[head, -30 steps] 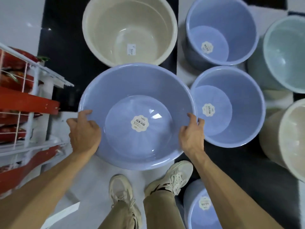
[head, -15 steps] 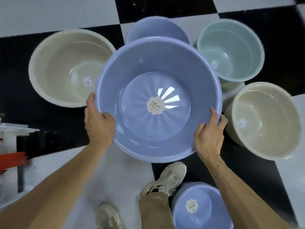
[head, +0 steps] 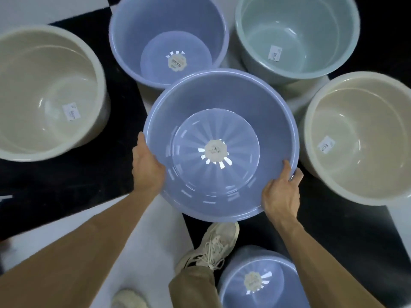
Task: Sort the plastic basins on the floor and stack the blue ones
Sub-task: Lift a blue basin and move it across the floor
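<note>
I hold a wide blue basin (head: pixel 233 103) by its rim with both hands, mouth up, a round label in its bottom. My left hand (head: pixel 148 166) grips the left rim and my right hand (head: pixel 281 194) grips the lower right rim. It seems to sit in or just over another blue basin, whose inner outline shows through it. A second blue basin (head: pixel 155 23) stands on the floor just beyond it. A third blue basin (head: pixel 278 292) stands beside my right foot at the bottom.
A beige basin (head: pixel 33 72) stands at the left and another beige basin (head: pixel 367 121) at the right. A pale green basin (head: pixel 311 30) is at the top right. The floor is black-and-white checkered tile (head: pixel 66 170). My shoes (head: pixel 213 243) stand below the held basin.
The held basin has travelled right and down, from beside a red-and-white rack over to the other blue basins. The rack has left the view. Both hands keep their grip on the rim.
</note>
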Action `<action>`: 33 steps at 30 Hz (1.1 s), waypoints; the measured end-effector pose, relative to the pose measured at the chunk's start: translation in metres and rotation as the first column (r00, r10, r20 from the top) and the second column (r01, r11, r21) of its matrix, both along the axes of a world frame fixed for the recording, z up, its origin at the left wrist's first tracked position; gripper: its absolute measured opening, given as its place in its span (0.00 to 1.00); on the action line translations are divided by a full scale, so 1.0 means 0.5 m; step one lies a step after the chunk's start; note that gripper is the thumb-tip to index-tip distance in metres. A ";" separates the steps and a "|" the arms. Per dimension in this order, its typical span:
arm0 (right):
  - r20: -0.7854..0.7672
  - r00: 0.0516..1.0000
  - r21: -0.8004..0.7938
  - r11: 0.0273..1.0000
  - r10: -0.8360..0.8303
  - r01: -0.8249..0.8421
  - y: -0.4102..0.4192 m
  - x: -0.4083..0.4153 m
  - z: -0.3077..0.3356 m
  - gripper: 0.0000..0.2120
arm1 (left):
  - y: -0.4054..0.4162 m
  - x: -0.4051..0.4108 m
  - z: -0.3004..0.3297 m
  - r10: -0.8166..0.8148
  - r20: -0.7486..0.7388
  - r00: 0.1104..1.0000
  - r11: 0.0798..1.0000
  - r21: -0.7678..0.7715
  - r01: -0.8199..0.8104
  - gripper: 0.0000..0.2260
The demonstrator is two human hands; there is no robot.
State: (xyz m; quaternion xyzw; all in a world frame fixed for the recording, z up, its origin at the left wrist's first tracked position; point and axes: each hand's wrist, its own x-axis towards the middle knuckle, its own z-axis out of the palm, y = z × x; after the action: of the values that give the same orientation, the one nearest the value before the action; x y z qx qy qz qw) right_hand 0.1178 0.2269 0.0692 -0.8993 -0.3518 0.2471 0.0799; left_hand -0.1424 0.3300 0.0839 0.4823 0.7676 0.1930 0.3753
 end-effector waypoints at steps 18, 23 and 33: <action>-0.106 0.960 -0.245 0.929 0.260 -0.279 0.156 0.013 0.032 0.33 | 0.191 0.004 -0.005 -0.688 -0.546 0.478 0.724 -0.476 0.499 0.38; -0.136 0.944 -0.110 0.943 0.299 -0.315 0.303 -0.036 0.084 0.32 | 0.328 -0.029 0.056 -0.678 -0.586 0.444 0.721 -0.413 0.557 0.37; -0.136 0.956 -0.058 0.961 0.260 -0.270 0.628 -0.141 0.032 0.30 | 0.668 -0.144 -0.032 -0.651 -0.614 0.446 0.739 -0.379 0.557 0.35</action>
State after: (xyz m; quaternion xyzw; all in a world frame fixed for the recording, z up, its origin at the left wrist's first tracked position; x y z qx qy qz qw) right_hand 0.0471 0.5411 0.0850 -0.8288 -0.4537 0.3256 0.0343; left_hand -0.2146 0.6641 0.0678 0.7343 0.6366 -0.2036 0.1189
